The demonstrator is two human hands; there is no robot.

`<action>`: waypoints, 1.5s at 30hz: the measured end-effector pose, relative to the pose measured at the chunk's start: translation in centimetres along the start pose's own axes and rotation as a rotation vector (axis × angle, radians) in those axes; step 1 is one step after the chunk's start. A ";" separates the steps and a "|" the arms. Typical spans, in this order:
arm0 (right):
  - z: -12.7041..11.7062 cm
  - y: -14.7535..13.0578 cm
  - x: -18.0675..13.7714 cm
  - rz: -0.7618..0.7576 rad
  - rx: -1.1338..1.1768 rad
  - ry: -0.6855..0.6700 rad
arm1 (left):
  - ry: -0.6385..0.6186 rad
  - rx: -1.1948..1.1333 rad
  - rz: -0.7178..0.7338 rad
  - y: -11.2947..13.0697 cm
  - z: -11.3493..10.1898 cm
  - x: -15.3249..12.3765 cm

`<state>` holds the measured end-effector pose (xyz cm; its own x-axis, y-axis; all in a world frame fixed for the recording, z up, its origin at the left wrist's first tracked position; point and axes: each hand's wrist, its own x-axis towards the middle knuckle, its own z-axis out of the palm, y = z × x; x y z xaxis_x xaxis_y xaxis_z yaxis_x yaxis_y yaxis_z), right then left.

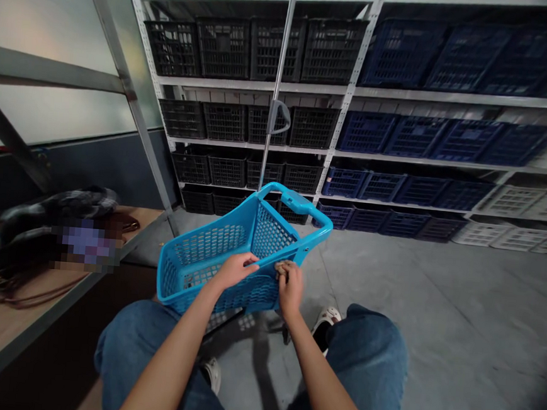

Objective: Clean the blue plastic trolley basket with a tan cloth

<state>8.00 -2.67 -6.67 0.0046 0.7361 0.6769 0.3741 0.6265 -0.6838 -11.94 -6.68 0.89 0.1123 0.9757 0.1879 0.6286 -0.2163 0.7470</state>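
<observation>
No lettering, number or brand can be read. On the blue shopping cart point(213, 244), the panel set into the handle point(295, 200) shows no legible mark. Behind the cart and to its right, a small pale patch on a dark blue crate point(344, 183) may be a label, but it is too small to make out. Directly behind the cart, the fronts of the black crates point(222, 48) give no readable print, nor do the white crates point(486, 232) far to its right. Left of the cart, a pixelated patch point(88, 241) hides whatever lies beneath it.
</observation>
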 end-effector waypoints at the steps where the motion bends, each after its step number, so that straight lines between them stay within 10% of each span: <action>1: 0.4 0.0 -0.8 -0.011 0.017 -0.019 | -0.001 -0.012 0.003 -0.1 0.0 0.0; 11: 2.7 -3.3 -2.9 -0.254 0.045 -0.337 | -0.053 -0.071 -0.029 -0.3 -1.0 0.5; 18: 1.3 -1.6 -3.1 -0.087 0.038 -0.191 | -0.050 -0.114 -0.037 -0.3 -0.9 0.2; 23: 4.2 -4.6 -4.0 -0.323 -0.020 -0.396 | -0.059 -0.166 -0.067 -0.4 -0.9 0.1; 32: 1.0 -0.9 -3.1 -0.050 -0.015 -0.172 | -0.030 -0.139 -0.008 -0.3 -0.7 0.0; 38: 4.4 -2.7 -4.5 -0.376 -0.035 -0.445 | -0.036 -0.128 -0.042 -0.6 -0.6 -0.1; 45: -1.0 2.7 -2.1 -0.310 -0.135 -0.345 | -0.025 -0.125 0.001 -0.8 -0.5 0.1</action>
<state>9.89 -2.79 -9.65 -0.4258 0.5762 0.6976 0.4265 0.8078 -0.4069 -12.80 -6.48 0.63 0.1326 0.9758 0.1739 0.5275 -0.2180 0.8211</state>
